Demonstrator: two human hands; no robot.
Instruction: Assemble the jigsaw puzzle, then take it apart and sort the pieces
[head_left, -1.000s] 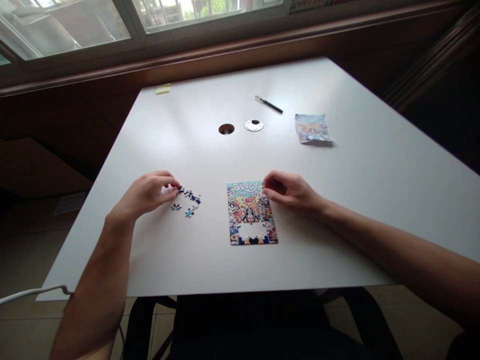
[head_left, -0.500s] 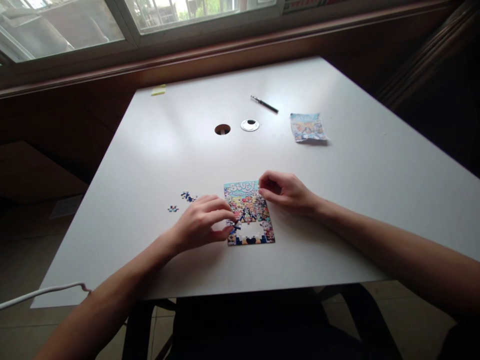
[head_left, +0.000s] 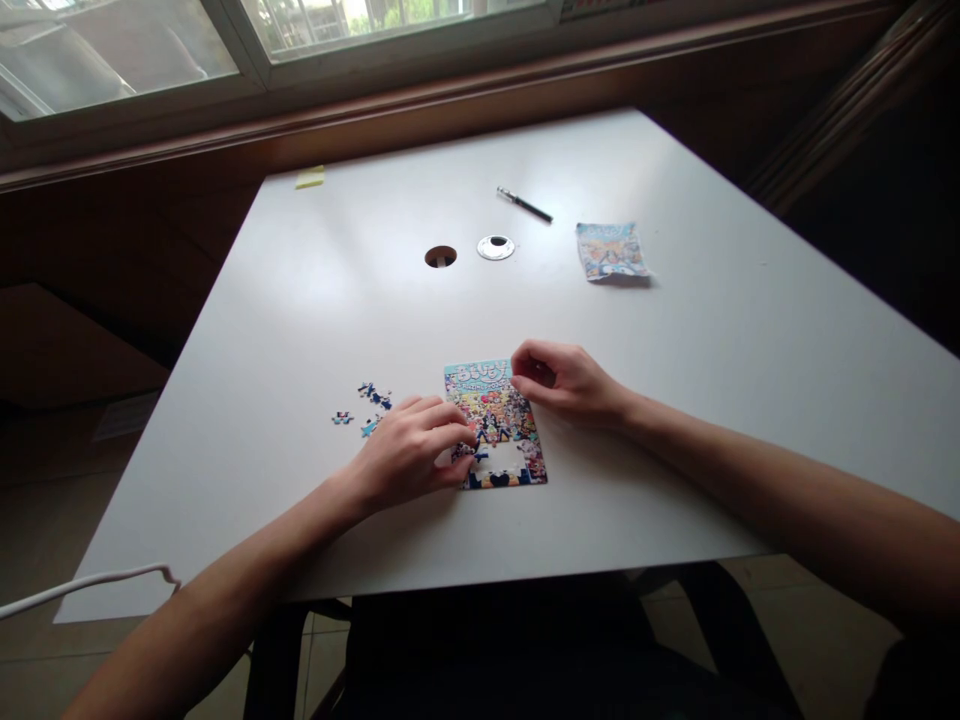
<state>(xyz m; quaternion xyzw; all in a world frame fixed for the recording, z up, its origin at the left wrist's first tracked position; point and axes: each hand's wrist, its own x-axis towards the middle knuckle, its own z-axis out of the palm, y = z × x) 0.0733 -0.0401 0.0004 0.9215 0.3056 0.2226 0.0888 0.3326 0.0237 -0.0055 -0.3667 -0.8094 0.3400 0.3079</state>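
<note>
A colourful jigsaw puzzle [head_left: 493,405] lies flat on the table in front of me, with a pale unfilled gap in its lower middle. My left hand [head_left: 420,440] is over the puzzle's left side, thumb and fingertips pinching a small dark blue puzzle piece [head_left: 481,456] at the gap's left edge. Its fingers partly hide the piece. At the upper right edge of the puzzle, my right hand [head_left: 566,382] is curled, with its fingertips on the border. Loose puzzle pieces [head_left: 373,396] lie left of my left hand, some of them beside its knuckles.
The white table [head_left: 300,330] has a round hole [head_left: 440,257] and a silver round cover [head_left: 496,247] near its middle. Further back lie a black pen [head_left: 525,204], a crumpled printed wrapper [head_left: 613,251] and a yellow sticky note [head_left: 310,177]. A white cable [head_left: 90,582] crosses the left front corner.
My left hand has shifted slightly right over the puzzle with the piece, uncovering a light blue loose piece behind it. The right hand stays at the puzzle's edge. The view has moved slightly.
</note>
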